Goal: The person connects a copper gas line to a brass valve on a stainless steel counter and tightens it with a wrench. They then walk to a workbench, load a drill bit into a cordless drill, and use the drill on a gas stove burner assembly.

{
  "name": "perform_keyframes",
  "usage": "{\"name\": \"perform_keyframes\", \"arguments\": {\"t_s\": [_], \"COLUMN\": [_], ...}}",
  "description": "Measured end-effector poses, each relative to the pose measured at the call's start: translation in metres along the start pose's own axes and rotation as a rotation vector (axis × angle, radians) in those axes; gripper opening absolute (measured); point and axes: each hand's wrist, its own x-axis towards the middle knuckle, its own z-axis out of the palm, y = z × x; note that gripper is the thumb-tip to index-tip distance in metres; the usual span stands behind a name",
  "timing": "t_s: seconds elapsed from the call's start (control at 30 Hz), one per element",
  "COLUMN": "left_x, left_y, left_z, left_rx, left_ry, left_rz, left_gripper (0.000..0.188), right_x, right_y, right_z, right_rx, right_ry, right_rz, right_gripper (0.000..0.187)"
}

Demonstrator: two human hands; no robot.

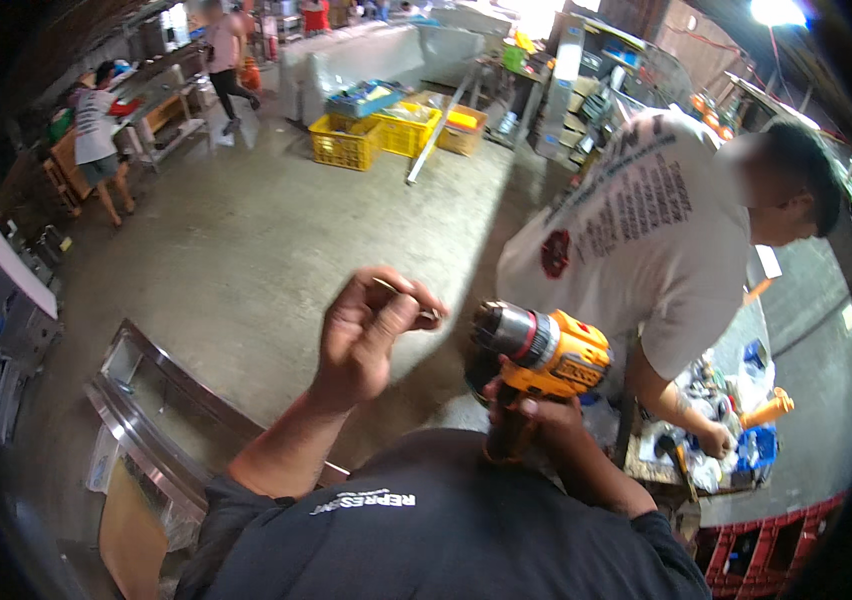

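Observation:
My left hand [364,335] is raised in front of my chest. Its thumb and fingers pinch a small thin metal piece [431,316], too small for me to tell its exact kind. To the right of it, my right hand [549,414] grips the handle of a yellow and black cordless drill [558,356]. The drill's chuck points left, towards my left hand, and a gap separates the two. I cannot make out whether a bit sits in the chuck.
Close on my right, a co-worker in a white shirt [636,215] bends over a cluttered workbench [651,450]. Metal frames [151,440] stand at my lower left. Yellow crates [344,150] sit on the concrete floor ahead. A red crate [776,545] is at the lower right. Two people are far left.

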Motion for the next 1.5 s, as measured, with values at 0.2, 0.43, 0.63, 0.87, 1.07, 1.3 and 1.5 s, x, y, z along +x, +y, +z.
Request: {"name": "perform_keyframes", "arguments": {"t_s": [0.2, 0.43, 0.63, 0.87, 1.07, 1.3, 1.5], "left_x": [0.021, 0.024, 0.025, 0.022, 0.005, 0.003, -0.032], "left_y": [0.036, 0.055, 0.054, 0.042, -0.023, -0.04, -0.007], "left_z": [-0.002, 0.019, 0.024, 0.019, 0.025, 0.054, 0.053], "left_rx": [1.248, 1.401, 1.251, 0.76, -0.206, -0.394, -0.4], "left_ry": [-0.324, -0.412, -0.494, -0.516, -0.326, -0.057, 0.048], "left_rz": [0.442, 0.494, 0.442, 0.199, -0.303, -0.344, -0.551], "left_gripper": [0.024, 0.028, 0.028, 0.015, 0.011, 0.026, 0.039], "right_x": [-0.002, 0.002, -0.006, -0.023, -0.036, -0.027, -0.019], "right_y": [-0.005, -0.006, -0.004, 0.008, 0.0, -0.004, 0.007], "right_z": [0.007, 0.013, 0.005, 0.006, -0.003, 0.007, 0.022], "right_rx": [-0.066, -0.103, -0.078, -0.062, -0.07, -0.411, -1.827], "right_ry": [0.107, 0.008, -0.06, 0.059, 0.086, 0.241, 0.019], "right_rz": [0.016, -0.014, 0.022, -0.02, -0.034, -0.005, -1.041], "right_gripper": [0.066, 0.061, 0.05, 0.068, 0.063, 0.039, 0.04]}}
